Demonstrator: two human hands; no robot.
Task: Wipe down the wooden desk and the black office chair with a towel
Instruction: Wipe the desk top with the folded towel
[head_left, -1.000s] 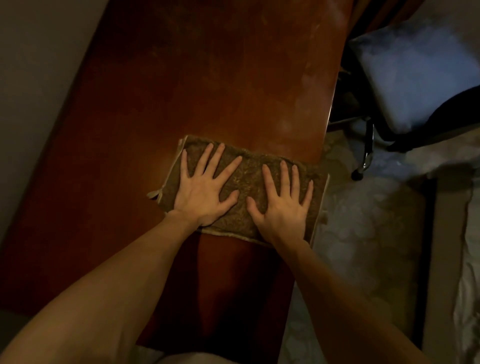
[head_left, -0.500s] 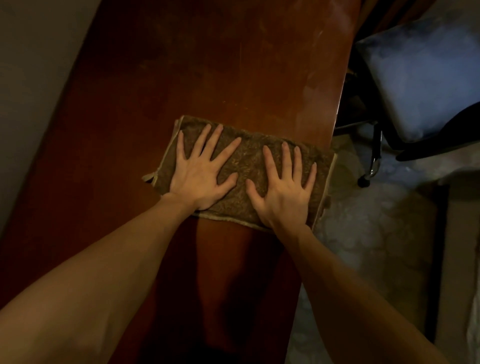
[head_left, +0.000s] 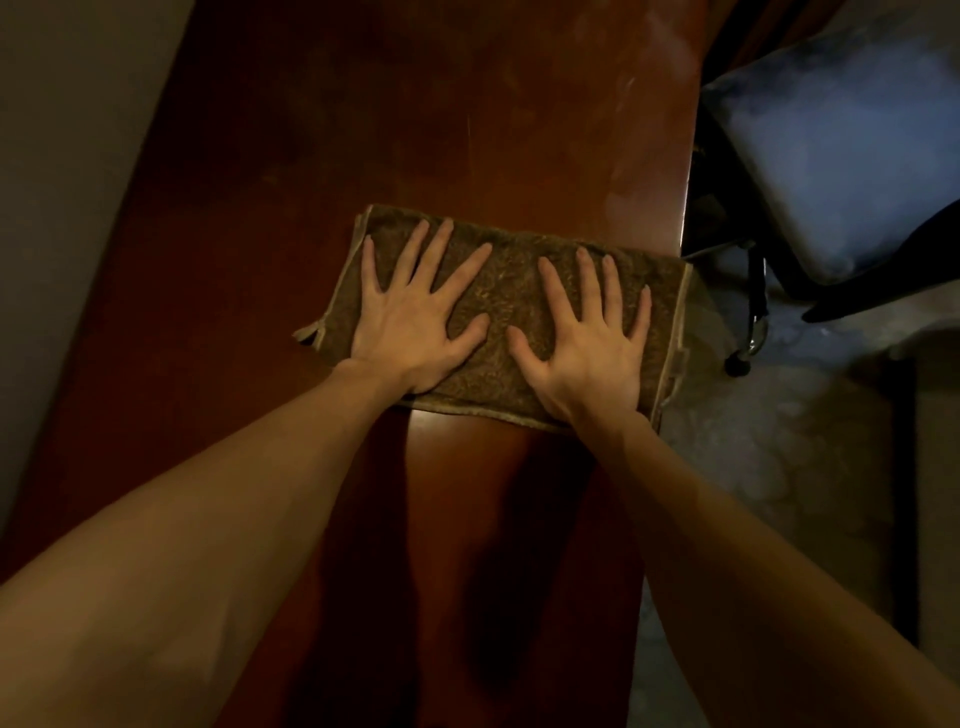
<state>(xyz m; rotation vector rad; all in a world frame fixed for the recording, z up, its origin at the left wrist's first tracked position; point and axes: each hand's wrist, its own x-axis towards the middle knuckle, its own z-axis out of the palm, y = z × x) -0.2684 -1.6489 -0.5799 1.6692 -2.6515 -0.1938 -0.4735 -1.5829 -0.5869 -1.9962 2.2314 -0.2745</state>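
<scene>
Nothing gripped. The left hand (head_left: 410, 322) and right hand (head_left: 587, 353) both lie palm-down on the towel (head_left: 511, 291), fingers straight and spread, pressing it flat onto the desk (head_left: 415, 130).

Towel: brown, folded to a rectangle at centre frame, slightly tilted with the right end lower. The left hand covers its left half and the right hand its right half. The thumbs point toward each other, with a bare strip of towel between them, and the heels of both hands sit at the near edge. There is a pale hem round the edges, and a small tab sticks out at the lower-left corner. The right end reaches the desk's right edge and seems to hang just over it.

Desk: reddish wood, glossy, running from bottom centre to the top of the frame. There are pale streaks above and right of the towel, and a dark shadow below it between the bare forearms.

Chair (head_left: 841, 156): upper right, off the desk's right edge — black frame, pale seat, one caster (head_left: 737, 364) on the mottled floor (head_left: 769, 467) right of the towel. A grey wall (head_left: 62, 156) runs along the left.
</scene>
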